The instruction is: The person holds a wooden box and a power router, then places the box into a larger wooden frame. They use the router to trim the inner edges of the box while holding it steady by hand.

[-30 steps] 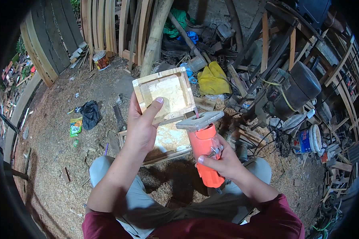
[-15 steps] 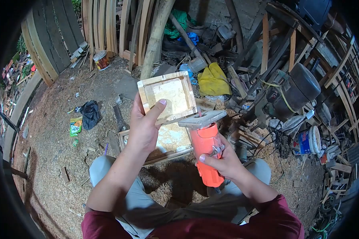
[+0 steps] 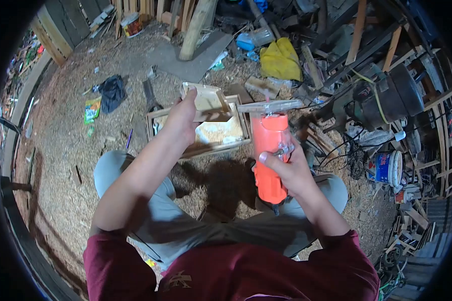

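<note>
My left hand point(image 3: 183, 118) grips a small square wooden frame point(image 3: 211, 100), which is tilted so that its side edge shows. My right hand point(image 3: 289, 168) is wrapped round the body of an orange power tool point(image 3: 271, 160), held upright with its flat clear base plate point(image 3: 270, 106) on top. A short bit sticks up above that plate. The frame and the plate are apart, with a narrow gap between them. Below the frame, a larger wooden box point(image 3: 198, 150) with sawdust in it lies on the ground, partly hidden by my left hand.
Wood shavings cover the ground point(image 3: 60, 130). A yellow cloth point(image 3: 280, 60) and a wooden pole point(image 3: 196, 32) are ahead. On the left lies a black plastic bag point(image 3: 111, 93). To the right are a dark cylindrical machine point(image 3: 391, 95), cables and a blue and white bucket point(image 3: 385, 168).
The wooden frame has tipped from facing me to nearly edge-on. The tool is more upright and a little further right, with a wider gap to the frame. The view has tilted down.
</note>
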The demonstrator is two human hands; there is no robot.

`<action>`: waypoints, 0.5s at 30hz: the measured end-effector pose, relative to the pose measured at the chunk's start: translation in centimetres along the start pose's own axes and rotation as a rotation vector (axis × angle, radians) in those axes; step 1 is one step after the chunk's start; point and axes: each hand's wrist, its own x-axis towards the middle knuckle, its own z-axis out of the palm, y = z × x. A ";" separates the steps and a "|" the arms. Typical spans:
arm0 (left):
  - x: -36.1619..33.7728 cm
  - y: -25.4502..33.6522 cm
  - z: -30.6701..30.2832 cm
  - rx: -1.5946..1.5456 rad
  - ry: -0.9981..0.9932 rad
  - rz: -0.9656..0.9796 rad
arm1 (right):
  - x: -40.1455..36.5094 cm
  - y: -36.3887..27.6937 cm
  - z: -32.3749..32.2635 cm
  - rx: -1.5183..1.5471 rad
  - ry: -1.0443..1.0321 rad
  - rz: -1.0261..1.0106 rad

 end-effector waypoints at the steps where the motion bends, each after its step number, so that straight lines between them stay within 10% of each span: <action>1: 0.5 -1.0 -0.5 0.016 0.016 -0.026 | 0.0 0.2 -0.1 -0.012 0.010 -0.009; 15: 1.6 -13.1 -5.6 0.544 0.001 0.095 | -3.7 1.7 -3.2 0.127 0.194 0.071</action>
